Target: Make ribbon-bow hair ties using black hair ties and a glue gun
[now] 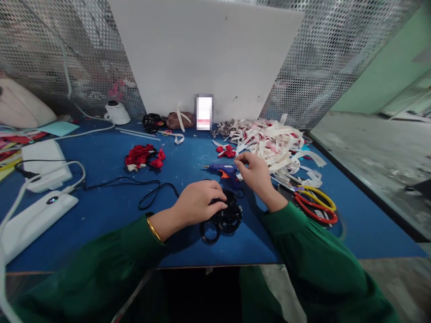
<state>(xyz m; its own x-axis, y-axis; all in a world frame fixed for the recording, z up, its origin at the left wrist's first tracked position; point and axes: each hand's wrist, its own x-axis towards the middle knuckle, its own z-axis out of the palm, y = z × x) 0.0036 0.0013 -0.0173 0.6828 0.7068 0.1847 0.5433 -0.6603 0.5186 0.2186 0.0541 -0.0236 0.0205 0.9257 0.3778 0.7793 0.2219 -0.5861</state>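
My left hand is over a small heap of black hair ties near the table's front, thumb and fingers curled around a black band at its top. My right hand is raised a little to the right, its thumb and forefinger pinched together; whatever is between them is too small to make out. Just left of those fingertips lies a red ribbon bow. A blue glue gun with an orange trigger rests between both hands, nozzle pointing left.
Cut white ribbon strips are heaped at the back right. Scissors with red and yellow handles lie at right. Red bows sit left of centre, near a black cable. A white power bank and a cup stand left.
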